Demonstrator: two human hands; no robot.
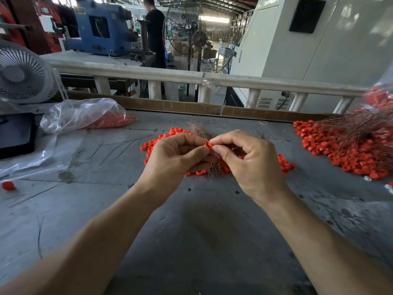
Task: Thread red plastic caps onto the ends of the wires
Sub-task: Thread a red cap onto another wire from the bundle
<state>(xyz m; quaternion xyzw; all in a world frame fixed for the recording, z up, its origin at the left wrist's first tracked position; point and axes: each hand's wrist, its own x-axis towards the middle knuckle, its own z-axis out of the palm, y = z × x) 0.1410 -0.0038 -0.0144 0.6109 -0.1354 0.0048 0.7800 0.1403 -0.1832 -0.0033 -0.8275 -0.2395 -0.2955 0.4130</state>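
Observation:
Both hands meet above the grey table [191, 220]. My right hand [246, 160] pinches a red plastic cap [208, 145] between thumb and forefinger. My left hand [176, 158] grips a bundle of thin copper-coloured wires [196, 128], which sticks out above and below the fist, and its thumb and forefinger meet at the cap. A loose heap of red caps [153, 143] lies on the table right behind and under the hands, partly hidden by them.
A large pile of capped wires [344, 152] lies at the right. A clear bag of red caps [85, 116] sits at the back left, near a white fan [21, 73]. A stray cap [8, 185] and loose wires [119, 147] lie at the left. A person stands far behind.

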